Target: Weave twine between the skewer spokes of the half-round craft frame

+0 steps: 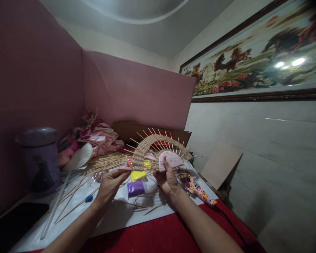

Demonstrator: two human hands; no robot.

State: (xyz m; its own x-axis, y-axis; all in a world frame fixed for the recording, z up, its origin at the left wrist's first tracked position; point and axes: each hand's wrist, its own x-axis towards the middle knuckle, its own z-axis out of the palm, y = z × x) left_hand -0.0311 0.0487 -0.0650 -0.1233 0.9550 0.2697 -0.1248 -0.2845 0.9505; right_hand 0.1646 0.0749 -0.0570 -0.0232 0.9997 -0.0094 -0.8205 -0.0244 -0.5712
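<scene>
A half-round woven fan shape (pixel 139 154) with thin sticks fanning outward is held up over the table. Its inner half-disc (pixel 172 160) is white with pinkish spots and has a woven rim. My right hand (pixel 168 178) grips this inner part, thumb on its face and fingers behind. At the lower left end of the woven band, my left hand (pixel 113 182) pinches a stick end. Just beyond and below lie a yellow packet (pixel 138 175) and a purple packet (pixel 136 188).
Loose sticks (pixel 105 162), a blue lump (pixel 89 198), a clear rod (pixel 55 207) and a dark flat object (pixel 18 223) lie left. A lidded purple container (pixel 40 161) stands behind. A spotted glue gun (pixel 200 191) with a cord lies right, beside a leaning board (pixel 221 165).
</scene>
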